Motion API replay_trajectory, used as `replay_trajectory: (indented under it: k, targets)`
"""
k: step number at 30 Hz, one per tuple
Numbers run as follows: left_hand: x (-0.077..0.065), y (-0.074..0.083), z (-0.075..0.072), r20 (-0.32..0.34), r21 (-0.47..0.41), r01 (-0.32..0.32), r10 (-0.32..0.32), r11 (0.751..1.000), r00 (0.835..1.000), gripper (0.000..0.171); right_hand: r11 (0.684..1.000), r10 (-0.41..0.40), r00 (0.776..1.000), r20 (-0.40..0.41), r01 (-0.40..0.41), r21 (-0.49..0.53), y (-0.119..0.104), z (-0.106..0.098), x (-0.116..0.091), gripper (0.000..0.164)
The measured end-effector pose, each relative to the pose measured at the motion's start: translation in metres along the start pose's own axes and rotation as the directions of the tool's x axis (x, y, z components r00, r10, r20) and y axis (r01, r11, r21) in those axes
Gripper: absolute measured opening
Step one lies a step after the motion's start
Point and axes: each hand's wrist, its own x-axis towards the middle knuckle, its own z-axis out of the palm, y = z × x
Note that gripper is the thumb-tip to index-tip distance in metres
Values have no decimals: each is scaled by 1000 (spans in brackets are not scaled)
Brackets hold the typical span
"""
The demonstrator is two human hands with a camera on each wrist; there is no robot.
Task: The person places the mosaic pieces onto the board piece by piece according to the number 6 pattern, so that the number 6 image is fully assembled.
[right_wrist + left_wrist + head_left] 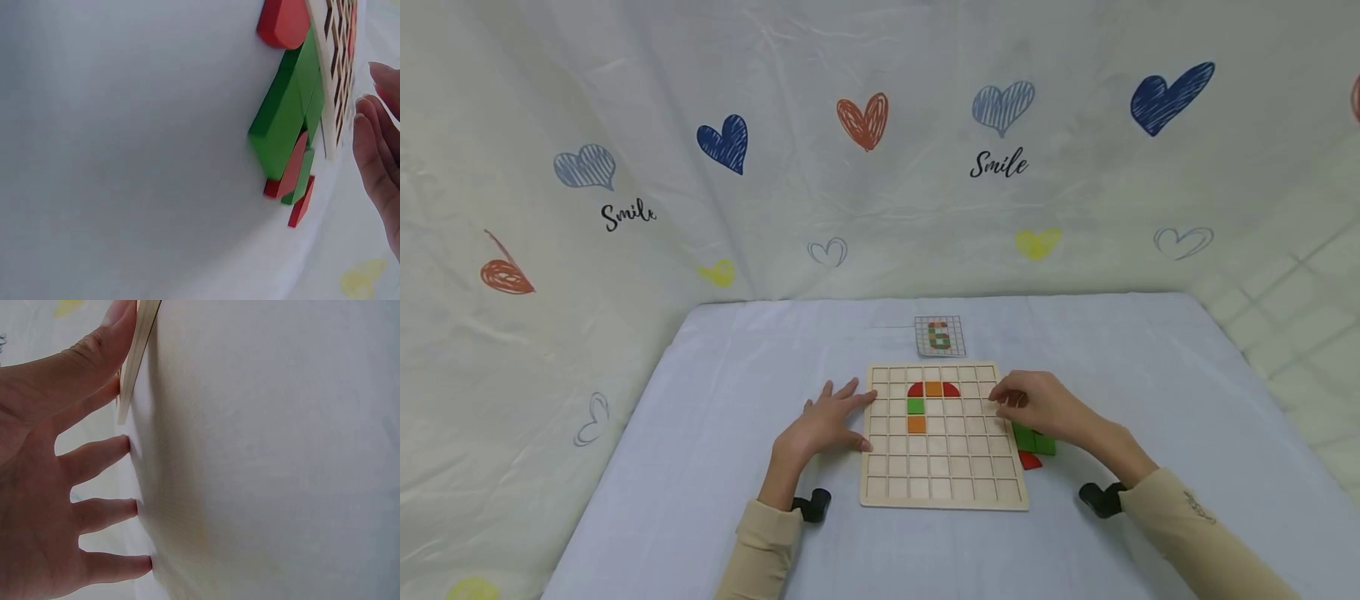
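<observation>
A light wooden grid board (958, 492) lies on the table with several coloured pieces in its cells. Two red rounded pieces (916, 389) flank an orange square (933, 389) in an upper row; a green square (916, 406) and another orange square sit below the left one. My left hand (827, 421) is spread at the board's left side, thumb and index finger at its edge, other fingertips on the cloth. Over the board's right edge, my right hand (1037, 404) pinches a small red piece (379, 94), mostly hidden by the fingers.
Loose green pieces (281, 119) and red pieces (284, 25) lie against the board's right edge, partly behind my right hand in the head view. A gridded pattern card (940, 337) lies beyond the board. A heart-printed curtain (910, 208) hangs behind the white-covered table (760, 350).
</observation>
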Motion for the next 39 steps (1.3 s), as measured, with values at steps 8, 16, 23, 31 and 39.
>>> replay_trajectory:
  k: [8, 16, 23, 31, 39]
  targets:
    - [2, 1, 0, -6, 3, 2, -2, 1000, 1000, 86, 1000, -9, 1000, -30, 9, -10, 17, -11, -23, 13]
    - [2, -1, 1, -5, 1, 17, -17, 1000, 1000, 85, 1000, 2, 999, -34, -3, -29, 28, -10, -28, 15]
    - [3, 0, 2, -6, -1, 14, -14, 1000, 1000, 85, 995, 76, 995, -67, -80, -61, 33, -7, -28, 17]
    - [3, 0, 2, -8, -1, 8, -8, 1000, 1000, 85, 991, 117, 992, -38, -119, -56, 33, -6, -26, 17]
    - [2, 0, 2, -4, -11, 13, -13, 1000, 1000, 85, 986, 155, 988, -14, -156, -64, 33, -5, -23, 20]
